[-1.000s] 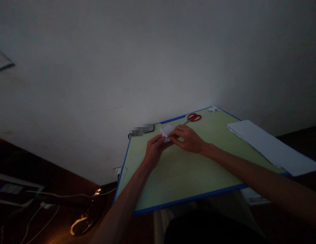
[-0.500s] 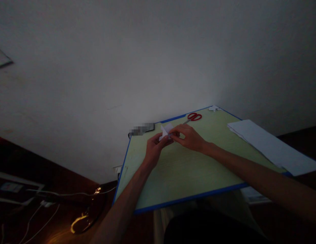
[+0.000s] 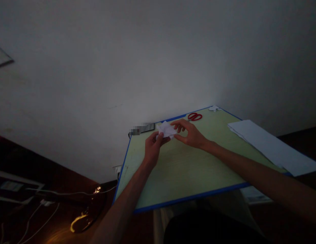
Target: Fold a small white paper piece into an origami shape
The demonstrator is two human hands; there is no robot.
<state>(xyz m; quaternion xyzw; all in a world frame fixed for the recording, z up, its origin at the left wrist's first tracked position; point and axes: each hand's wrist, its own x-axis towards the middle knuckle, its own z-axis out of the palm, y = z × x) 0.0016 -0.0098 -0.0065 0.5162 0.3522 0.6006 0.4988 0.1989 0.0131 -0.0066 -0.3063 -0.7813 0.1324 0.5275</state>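
Note:
A small piece of folded white paper (image 3: pixel 167 129) is held over the table, its layers spread out in pointed flaps. My left hand (image 3: pixel 154 144) grips it from the left and below, thumb pressed on top and fingers underneath. On the other side, my right hand (image 3: pixel 189 134) has thumb and fingers apart, with the fingertips at the paper's right edge; whether they touch it is hard to tell. Just beyond that hand lie scissors with red handles (image 3: pixel 194 117), their blades mostly hidden behind it.
The pale green table (image 3: pixel 193 169) has blue edging and stands against a grey wall. A stack of white paper (image 3: pixel 270 145) overhangs its right side. Paper scraps (image 3: pixel 214 108) lie at the far corner, a dark flat device (image 3: pixel 147 127) at the far left. Cables (image 3: pixel 76 193) run at lower left.
The folded paper has turned from a raised, edge-on position to a flatter, spread one. My right hand's fingers have come out of their pinch and moved apart.

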